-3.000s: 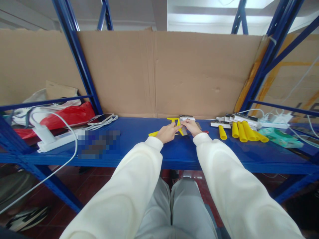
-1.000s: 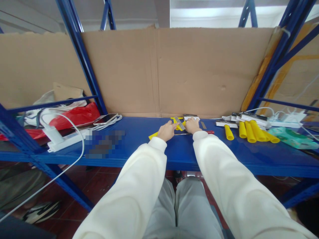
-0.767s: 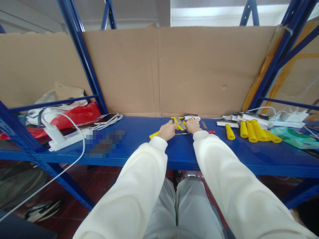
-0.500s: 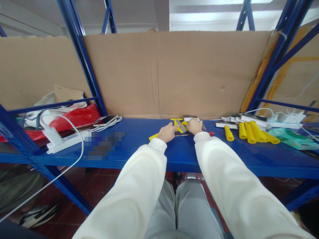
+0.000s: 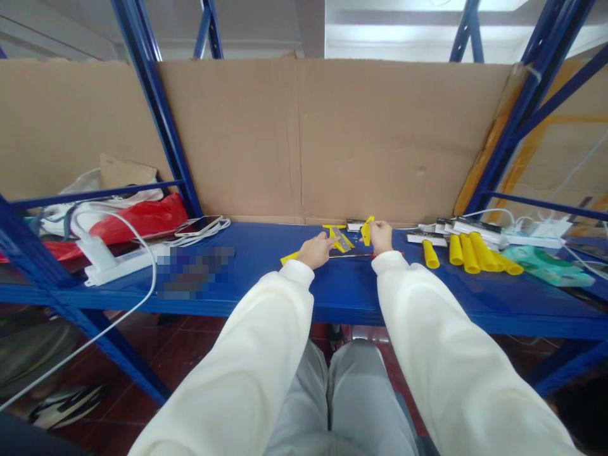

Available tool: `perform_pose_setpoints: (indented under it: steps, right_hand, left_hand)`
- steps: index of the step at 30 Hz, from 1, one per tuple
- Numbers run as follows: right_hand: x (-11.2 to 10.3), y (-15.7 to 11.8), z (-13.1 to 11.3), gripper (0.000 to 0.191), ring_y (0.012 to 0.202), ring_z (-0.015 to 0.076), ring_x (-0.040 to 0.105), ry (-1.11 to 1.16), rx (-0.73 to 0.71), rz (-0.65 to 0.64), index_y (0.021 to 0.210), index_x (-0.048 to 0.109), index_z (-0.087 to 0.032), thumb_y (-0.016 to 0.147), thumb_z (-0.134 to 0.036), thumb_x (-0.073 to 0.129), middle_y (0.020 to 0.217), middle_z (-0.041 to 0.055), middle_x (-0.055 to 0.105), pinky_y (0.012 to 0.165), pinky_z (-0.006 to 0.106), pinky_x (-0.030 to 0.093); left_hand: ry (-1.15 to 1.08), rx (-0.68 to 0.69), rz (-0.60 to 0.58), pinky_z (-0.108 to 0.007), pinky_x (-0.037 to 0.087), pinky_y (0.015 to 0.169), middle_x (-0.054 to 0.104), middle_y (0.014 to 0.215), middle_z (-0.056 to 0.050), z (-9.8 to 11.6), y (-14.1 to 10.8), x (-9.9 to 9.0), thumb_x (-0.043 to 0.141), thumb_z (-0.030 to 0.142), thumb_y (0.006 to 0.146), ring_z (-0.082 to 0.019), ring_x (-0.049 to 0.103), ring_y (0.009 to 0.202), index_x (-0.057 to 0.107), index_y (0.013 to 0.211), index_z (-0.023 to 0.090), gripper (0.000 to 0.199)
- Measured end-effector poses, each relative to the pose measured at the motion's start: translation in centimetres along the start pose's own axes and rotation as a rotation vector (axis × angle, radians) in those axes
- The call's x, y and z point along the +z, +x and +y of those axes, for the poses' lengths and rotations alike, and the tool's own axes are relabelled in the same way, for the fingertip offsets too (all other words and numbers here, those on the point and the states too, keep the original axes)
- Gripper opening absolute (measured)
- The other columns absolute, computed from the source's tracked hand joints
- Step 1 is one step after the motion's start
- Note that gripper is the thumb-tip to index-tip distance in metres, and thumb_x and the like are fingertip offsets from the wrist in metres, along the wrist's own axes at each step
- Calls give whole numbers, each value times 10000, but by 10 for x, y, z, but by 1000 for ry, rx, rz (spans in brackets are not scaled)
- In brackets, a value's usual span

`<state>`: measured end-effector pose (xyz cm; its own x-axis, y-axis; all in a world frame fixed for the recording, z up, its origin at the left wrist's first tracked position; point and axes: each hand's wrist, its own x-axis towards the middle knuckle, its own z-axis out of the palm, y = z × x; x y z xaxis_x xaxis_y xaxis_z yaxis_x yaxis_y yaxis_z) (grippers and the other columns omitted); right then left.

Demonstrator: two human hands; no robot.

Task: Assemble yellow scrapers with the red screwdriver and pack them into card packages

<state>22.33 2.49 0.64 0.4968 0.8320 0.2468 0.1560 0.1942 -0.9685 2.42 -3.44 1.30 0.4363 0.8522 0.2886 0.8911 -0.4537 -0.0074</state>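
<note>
A white power strip (image 5: 121, 268), a red bag (image 5: 154, 218) and a phone (image 5: 194, 227) line the left end of the blue counter (image 5: 266, 244), seen from my distant seat through the head camera. Near the middle, the left hand (image 5: 314, 251) is curled around a yellow tool (image 5: 290, 258), its handle jutting out on the near left side and a thin metal plate (image 5: 341, 240) lying across its head. I judge the tool light, stiff plastic, best gripped round the handle; the plate looks smooth, perhaps slippery, and I would take it by the flat faces rather than the edges. A screwdriver (image 5: 349, 256) lies just in front, and a small box (image 5: 354, 225) sits behind. To the right, a yellow piece (image 5: 367, 232) stands tilted above the counter, its end clamped between the fingers of the right hand (image 5: 382, 237); I expect it to be light and rigid, suited to a pinch by its broad sides. Farther right rest yellow tubes (image 5: 468, 253), stacked boxes (image 5: 475, 225) and a green packet (image 5: 548, 265).
</note>
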Motion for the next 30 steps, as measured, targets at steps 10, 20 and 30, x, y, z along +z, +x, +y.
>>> perform_pose_setpoints:
  steps: [10,20,30]
  right_hand:
    - [1,-17,-11,127,482,162,633,163,278,-154,749,594,-145,775,-26,628,531,15,616,417,230,500]
    - [-1,-18,-13,81,534,128,627,331,295,-261,862,644,-119,810,-61,664,595,20,654,499,219,557]
    - [7,-17,-7,220,683,142,609,-16,-15,-338,698,737,-145,650,-346,817,700,36,714,546,231,426]
  left_hand:
    - [7,-2,2,-310,514,905,572,1214,-93,0,1,2,353,275,1038,-223,656,1082,483,1499,350,485]
    - [-13,-11,-3,-309,510,929,582,1253,-90,1,1,1,364,255,1034,-228,650,1133,462,1513,337,496]
    - [-46,-16,43,-307,493,983,565,1403,-127,-1,5,8,414,254,1020,-227,618,1215,372,1550,209,534]
